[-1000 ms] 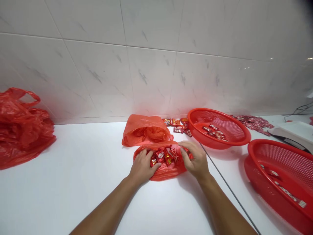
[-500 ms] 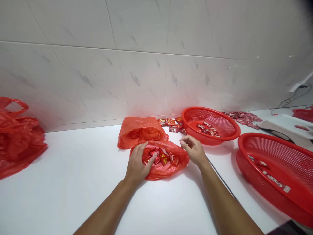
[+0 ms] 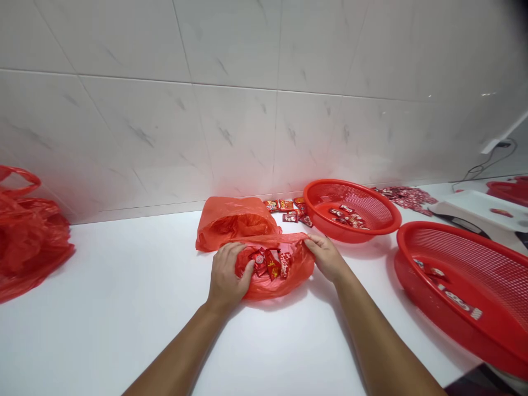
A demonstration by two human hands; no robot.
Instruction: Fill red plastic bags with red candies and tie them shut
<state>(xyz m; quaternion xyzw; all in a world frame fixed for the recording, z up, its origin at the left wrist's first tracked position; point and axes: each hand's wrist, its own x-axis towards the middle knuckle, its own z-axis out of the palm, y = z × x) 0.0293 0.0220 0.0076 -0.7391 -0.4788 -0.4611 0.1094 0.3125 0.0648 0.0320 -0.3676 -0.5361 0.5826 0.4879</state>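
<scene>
A red plastic bag (image 3: 264,292) lies on the white table in front of me with its mouth spread. Several small wrapped candies (image 3: 272,264) in red and gold packets sit inside it. My left hand (image 3: 228,276) is closed round the bag's left side, thumb at the opening and fingers over the far edge. At the right end, my right hand (image 3: 325,256) pinches the bag's rim between thumb and fingers, lifting it a little. Directly behind stands a second red plastic bag (image 3: 233,206), its open mouth facing me.
Loose wrapped candies (image 3: 290,216) lie by the wall. Right of them are a round red basket (image 3: 346,233) and a larger red basket (image 3: 445,313), both holding packets. A pile of packets (image 3: 408,197) and a white scale (image 3: 482,212) stand farther right; crumpled red bags (image 3: 33,242) lie left.
My right hand has closed on the bag's rim and pulled it up, so the far edge is now taut. My left hand has drawn its fingers in at the left side.
</scene>
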